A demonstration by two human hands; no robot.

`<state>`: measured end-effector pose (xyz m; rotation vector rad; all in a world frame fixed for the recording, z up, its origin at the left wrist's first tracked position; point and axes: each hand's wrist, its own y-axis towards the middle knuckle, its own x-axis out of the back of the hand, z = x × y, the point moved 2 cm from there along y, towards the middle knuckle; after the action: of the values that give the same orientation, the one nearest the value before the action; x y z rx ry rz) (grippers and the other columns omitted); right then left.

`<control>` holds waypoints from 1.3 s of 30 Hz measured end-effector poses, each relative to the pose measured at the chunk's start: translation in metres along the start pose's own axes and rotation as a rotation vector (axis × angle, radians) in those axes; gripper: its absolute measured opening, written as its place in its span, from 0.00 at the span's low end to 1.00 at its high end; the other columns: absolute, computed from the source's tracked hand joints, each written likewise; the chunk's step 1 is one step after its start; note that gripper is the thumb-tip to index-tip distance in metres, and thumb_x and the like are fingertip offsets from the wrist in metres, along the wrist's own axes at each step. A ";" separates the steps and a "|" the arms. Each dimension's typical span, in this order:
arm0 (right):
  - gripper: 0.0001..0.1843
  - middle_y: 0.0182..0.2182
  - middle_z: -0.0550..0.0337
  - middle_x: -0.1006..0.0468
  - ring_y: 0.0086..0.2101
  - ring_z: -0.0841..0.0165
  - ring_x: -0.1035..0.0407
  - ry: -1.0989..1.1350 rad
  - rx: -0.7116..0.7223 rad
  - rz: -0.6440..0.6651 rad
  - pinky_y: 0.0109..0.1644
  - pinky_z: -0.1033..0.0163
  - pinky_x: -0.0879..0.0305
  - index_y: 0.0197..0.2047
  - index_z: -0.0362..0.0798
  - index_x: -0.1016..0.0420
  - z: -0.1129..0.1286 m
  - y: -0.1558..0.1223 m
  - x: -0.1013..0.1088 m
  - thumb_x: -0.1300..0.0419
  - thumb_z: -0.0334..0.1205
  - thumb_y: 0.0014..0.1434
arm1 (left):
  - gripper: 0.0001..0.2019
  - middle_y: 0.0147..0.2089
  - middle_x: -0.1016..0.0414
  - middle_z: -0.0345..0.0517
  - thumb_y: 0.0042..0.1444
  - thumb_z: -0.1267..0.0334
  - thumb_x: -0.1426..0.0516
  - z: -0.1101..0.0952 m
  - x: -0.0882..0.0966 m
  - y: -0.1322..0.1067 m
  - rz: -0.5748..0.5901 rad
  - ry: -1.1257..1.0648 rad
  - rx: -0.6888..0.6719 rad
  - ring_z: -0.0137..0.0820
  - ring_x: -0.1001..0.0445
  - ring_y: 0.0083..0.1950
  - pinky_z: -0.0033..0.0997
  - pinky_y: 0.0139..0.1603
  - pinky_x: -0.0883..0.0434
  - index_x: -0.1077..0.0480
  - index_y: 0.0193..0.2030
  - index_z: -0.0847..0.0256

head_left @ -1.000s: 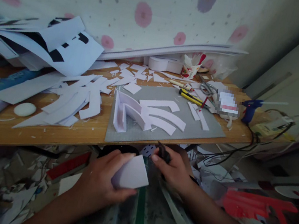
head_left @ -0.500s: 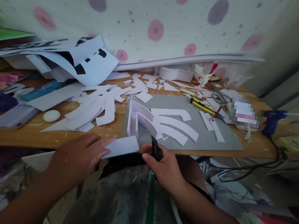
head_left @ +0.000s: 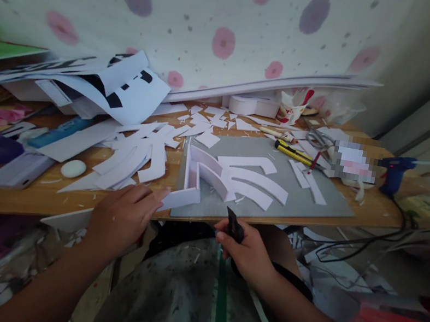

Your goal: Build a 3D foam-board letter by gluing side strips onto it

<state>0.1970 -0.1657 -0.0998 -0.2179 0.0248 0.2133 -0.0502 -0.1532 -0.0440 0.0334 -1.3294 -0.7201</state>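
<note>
My left hand is closed on the near-left end of a white foam-board strip, which stands on edge at the front of the grey board. The strip's far end meets the upright white walls of a part-built shape; whether they are joined I cannot tell. In my right hand is a black craft knife, its blade pointing up, held just off the table's front edge. Flat curved white pieces lie on the grey board beside the walls.
White offcuts cover the left and back of the wooden table. A yellow cutter, scissors and a blue glue gun with trailing cables lie to the right. A white round object sits at the left front.
The strip has been lowered from in front of the table and turned upright against the walls on the grey board. My right hand with the knife has moved slightly right and down.
</note>
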 end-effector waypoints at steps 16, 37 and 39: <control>0.24 0.34 0.61 0.32 0.33 0.69 0.36 -0.122 0.122 0.302 0.37 0.63 0.36 0.51 0.48 0.35 -0.004 -0.006 -0.005 0.42 0.53 0.57 | 0.15 0.35 0.25 0.45 0.62 0.66 0.47 -0.003 0.004 0.001 -0.010 0.004 -0.053 0.37 0.28 0.38 0.36 0.38 0.33 0.30 0.54 0.55; 0.24 0.18 0.70 0.30 0.15 0.73 0.33 0.043 -0.054 0.420 0.15 0.73 0.45 0.39 0.48 0.41 0.021 0.009 -0.048 0.48 0.62 0.59 | 0.14 0.33 0.28 0.43 0.60 0.69 0.47 -0.005 0.008 0.003 -0.028 -0.001 -0.072 0.36 0.29 0.36 0.35 0.36 0.35 0.29 0.51 0.58; 0.24 0.18 0.69 0.30 0.15 0.73 0.33 0.043 -0.062 0.419 0.15 0.73 0.44 0.39 0.48 0.40 0.020 0.010 -0.049 0.48 0.62 0.59 | 0.13 0.33 0.28 0.43 0.61 0.69 0.47 -0.004 0.007 0.003 -0.041 -0.011 -0.078 0.36 0.29 0.36 0.34 0.36 0.35 0.29 0.51 0.58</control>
<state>0.1472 -0.1625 -0.0802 -0.2781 0.1067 0.6273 -0.0450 -0.1558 -0.0380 -0.0058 -1.3127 -0.8078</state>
